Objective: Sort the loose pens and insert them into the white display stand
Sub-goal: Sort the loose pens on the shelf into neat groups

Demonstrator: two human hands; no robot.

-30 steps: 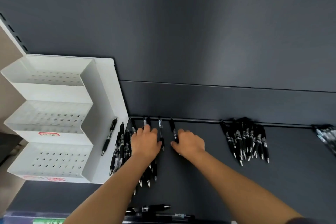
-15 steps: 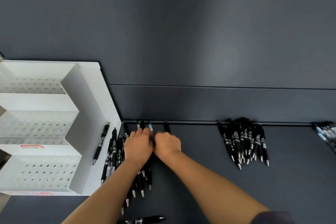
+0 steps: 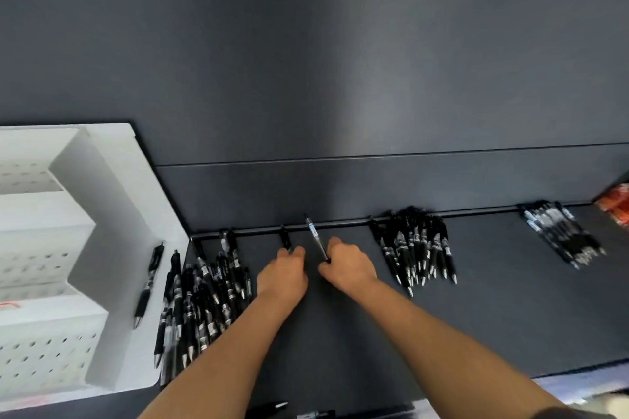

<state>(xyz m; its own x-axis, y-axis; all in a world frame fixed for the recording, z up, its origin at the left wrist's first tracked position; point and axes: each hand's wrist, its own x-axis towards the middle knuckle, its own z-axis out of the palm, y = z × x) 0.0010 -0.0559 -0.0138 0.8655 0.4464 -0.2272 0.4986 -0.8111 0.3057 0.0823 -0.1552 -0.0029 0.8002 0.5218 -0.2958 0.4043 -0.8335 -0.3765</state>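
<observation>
The white stepped display stand (image 3: 98, 221) with perforated tiers stands at the left; one black pen (image 3: 148, 282) lies on its side panel. A loose pile of black pens (image 3: 204, 292) lies just right of the stand. My right hand (image 3: 350, 267) pinches a single black pen (image 3: 316, 236) that points up toward the back rail. My left hand (image 3: 282, 277) sits close beside it, fingers curled over another black pen (image 3: 285, 237) whose end sticks out beyond the fingertips. A sorted bunch of pens (image 3: 418, 248) lies to the right.
Another bundle of pens (image 3: 565, 236) lies at the far right, beside a red packet (image 3: 617, 207) at the edge. Two more pens (image 3: 269, 408) lie near the front edge. A dark back panel rises behind the rail (image 3: 340, 224).
Both hands moved right, away from the left pile. The right hand has lifted one pen so it points upward. The view shifted, bringing the far-right bundle into sight.
</observation>
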